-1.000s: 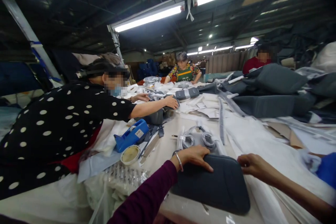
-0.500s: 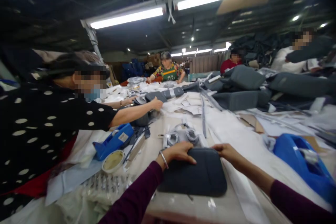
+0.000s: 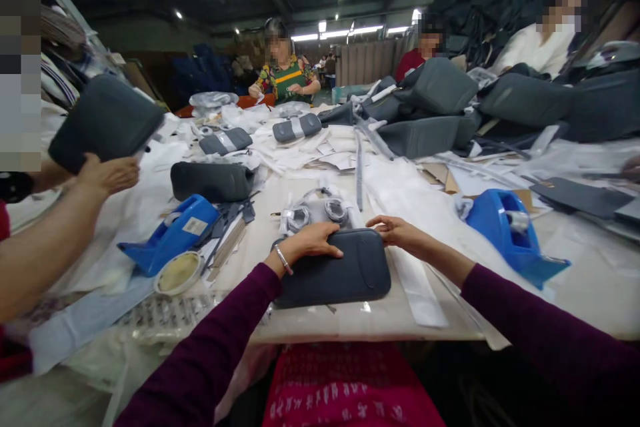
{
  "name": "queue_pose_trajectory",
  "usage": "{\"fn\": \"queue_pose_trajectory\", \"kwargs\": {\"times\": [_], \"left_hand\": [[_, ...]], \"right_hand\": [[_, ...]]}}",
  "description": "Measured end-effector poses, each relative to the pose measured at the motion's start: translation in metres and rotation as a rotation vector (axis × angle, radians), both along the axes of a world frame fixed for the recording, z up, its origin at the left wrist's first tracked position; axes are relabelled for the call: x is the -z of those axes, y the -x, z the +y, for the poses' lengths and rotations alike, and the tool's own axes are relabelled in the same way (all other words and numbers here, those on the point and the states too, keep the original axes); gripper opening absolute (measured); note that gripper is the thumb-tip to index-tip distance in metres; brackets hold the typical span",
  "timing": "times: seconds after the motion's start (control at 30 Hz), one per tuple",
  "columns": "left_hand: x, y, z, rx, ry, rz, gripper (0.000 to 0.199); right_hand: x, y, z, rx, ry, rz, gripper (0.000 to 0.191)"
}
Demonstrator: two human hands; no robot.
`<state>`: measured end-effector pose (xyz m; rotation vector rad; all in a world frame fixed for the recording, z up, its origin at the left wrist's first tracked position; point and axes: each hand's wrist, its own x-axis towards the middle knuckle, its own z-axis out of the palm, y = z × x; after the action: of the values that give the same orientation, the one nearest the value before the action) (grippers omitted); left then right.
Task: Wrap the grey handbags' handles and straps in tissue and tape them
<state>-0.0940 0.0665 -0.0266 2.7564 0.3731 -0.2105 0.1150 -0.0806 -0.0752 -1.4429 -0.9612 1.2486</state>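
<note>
A flat, dark blue-grey leather handbag (image 3: 350,273) with rounded corners lies near the table's front edge. My left hand (image 3: 313,240) grips its top edge, thumb on the front face and fingers partly hidden behind. At the top right corner, my right hand (image 3: 397,233) has its fingers curled against the edge; the fingertips are partly hidden. Just behind the handbag sit bag handles (image 3: 299,217) bundled in clear and white wrapping. A white strip of wrapping (image 3: 420,290) lies on the table to the right of the handbag.
Blue tape dispensers stand at left (image 3: 173,233) and right (image 3: 505,233). A tape roll (image 3: 179,272) lies at left. Dark bags (image 3: 425,137) are heaped at the back right. A co-worker's hand (image 3: 107,177) holds another dark bag (image 3: 107,123) at left; other people are across the table (image 3: 450,320).
My view has tipped downward and shifted right. The co-worker at left has lifted a dark bag off the table. Both my hands stay at the handbag's top edge.
</note>
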Motion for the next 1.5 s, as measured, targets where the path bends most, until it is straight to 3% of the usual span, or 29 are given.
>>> {"fn": "queue_pose_trajectory", "kwargs": {"times": [0.13,0.23,0.37,0.43,0.5,0.57,0.63,0.73,0.87,0.97,1.07,1.23,1.37,1.5], "left_hand": [[-0.001,0.0,-0.007,-0.126,-0.098,0.07,0.056],[0.003,0.002,-0.008,-0.188,-0.164,0.069,0.061],[0.016,0.009,-0.004,-0.171,-0.201,-0.035,0.058],[0.022,0.012,-0.002,-0.165,-0.198,-0.105,0.058],[0.026,0.014,-0.001,-0.172,-0.189,-0.15,0.054],[0.028,0.014,0.0,-0.186,-0.179,-0.14,0.045],[0.029,0.015,0.0,-0.2,-0.182,-0.107,0.035],[0.029,0.016,0.002,-0.174,-0.19,-0.092,0.031],[0.019,0.019,0.006,-0.05,-0.143,-0.052,0.039],[0.005,0.022,0.007,0.015,-0.088,0.041,0.04],[-0.005,0.026,0.006,0.013,-0.082,0.099,0.048],[0.012,0.027,0.006,-0.108,-0.252,0.122,0.082],[0.029,0.024,0.005,-0.172,-0.369,0.13,0.076],[0.015,0.029,0.0,-0.189,-0.33,0.135,0.067]], "right_hand": [[0.001,-0.001,-0.002,0.012,-0.011,-0.057,0.041],[-0.003,0.002,-0.001,-0.028,0.001,-0.223,0.047],[-0.018,0.031,0.004,0.068,0.006,-0.877,0.034],[-0.024,0.058,0.009,0.105,-0.168,-1.218,0.032],[-0.025,0.086,0.017,0.031,-0.348,-1.37,0.035],[-0.019,0.109,0.028,-0.026,-0.419,-1.396,0.038],[-0.009,0.122,0.039,0.035,-0.415,-1.385,0.04],[0.006,0.125,0.052,0.172,-0.37,-1.331,0.042],[0.015,0.122,0.057,0.225,-0.348,-1.355,0.039],[0.023,0.125,0.055,0.279,-0.439,-1.429,0.04],[0.041,0.126,0.06,0.424,-0.617,-1.506,0.047],[0.071,0.123,0.078,0.52,-0.671,-1.466,0.046],[0.081,0.125,0.087,0.591,-0.691,-1.484,0.032],[0.082,0.126,0.089,0.507,-0.564,-1.463,0.014]]}}
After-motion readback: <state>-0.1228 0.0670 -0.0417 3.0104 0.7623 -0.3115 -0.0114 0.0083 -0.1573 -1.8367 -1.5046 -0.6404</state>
